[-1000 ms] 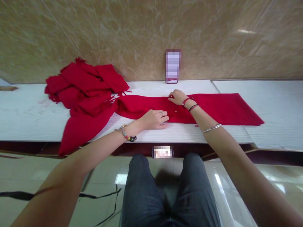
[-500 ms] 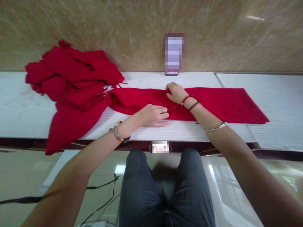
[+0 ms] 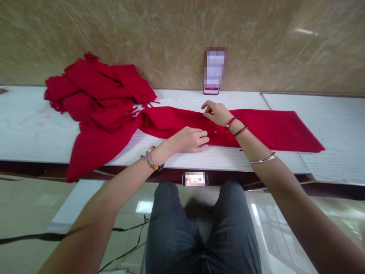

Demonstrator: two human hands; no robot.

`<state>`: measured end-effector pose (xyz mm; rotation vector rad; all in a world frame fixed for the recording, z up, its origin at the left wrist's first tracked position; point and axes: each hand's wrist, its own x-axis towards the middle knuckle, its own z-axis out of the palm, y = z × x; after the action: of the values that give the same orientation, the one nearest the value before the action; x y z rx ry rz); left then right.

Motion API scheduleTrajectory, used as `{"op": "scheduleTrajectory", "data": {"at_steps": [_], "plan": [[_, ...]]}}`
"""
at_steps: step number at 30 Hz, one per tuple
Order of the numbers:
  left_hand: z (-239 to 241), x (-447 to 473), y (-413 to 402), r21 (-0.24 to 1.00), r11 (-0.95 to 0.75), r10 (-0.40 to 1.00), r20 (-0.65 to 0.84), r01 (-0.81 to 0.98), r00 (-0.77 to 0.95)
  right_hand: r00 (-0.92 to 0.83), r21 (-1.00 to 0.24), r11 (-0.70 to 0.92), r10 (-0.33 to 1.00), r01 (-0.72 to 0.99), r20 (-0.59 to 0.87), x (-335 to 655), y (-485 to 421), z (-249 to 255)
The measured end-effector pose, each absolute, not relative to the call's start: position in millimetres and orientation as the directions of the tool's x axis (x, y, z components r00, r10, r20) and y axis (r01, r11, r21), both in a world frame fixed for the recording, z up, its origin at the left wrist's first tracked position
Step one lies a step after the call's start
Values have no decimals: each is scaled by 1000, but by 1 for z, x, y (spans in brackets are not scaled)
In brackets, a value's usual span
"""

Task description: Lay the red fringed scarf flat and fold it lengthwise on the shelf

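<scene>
Red cloth strip (image 3: 273, 129) lies flat in front of the upright phone (image 3: 214, 71), reaching a red heap (image 3: 104, 89) to the phone's left. Right hand (image 3: 217, 113) crooked just in front of phone, left hand (image 3: 194, 140) curled farther out; can't tell if either grips cloth. Should be light, soft, floppy: take it at opposite long edges.
</scene>
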<state>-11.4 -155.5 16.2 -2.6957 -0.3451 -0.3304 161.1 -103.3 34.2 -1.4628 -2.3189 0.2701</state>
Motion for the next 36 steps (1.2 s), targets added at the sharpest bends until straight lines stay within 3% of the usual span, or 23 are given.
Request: {"op": "scheduleTrajectory", "data": {"at_steps": [3,13,18,32,36], "plan": [[16,-11,-156,-345,-895,182,296,283,938,-343,-357,401,914,843,217,163,-104,34],[13,-12,-153,-350,-897,165,305,271,938,-465,-104,470,883,877,66,165,-98,27],[13,-12,-153,-352,-893,188,275,280,943,-538,-77,542,840,837,70,166,-96,27],[12,-14,-155,-374,-880,173,321,293,931,-454,-31,456,890,890,46,161,-100,30],[12,-14,-156,-382,-876,167,336,296,927,-487,21,488,873,873,-30,158,-97,32]]}}
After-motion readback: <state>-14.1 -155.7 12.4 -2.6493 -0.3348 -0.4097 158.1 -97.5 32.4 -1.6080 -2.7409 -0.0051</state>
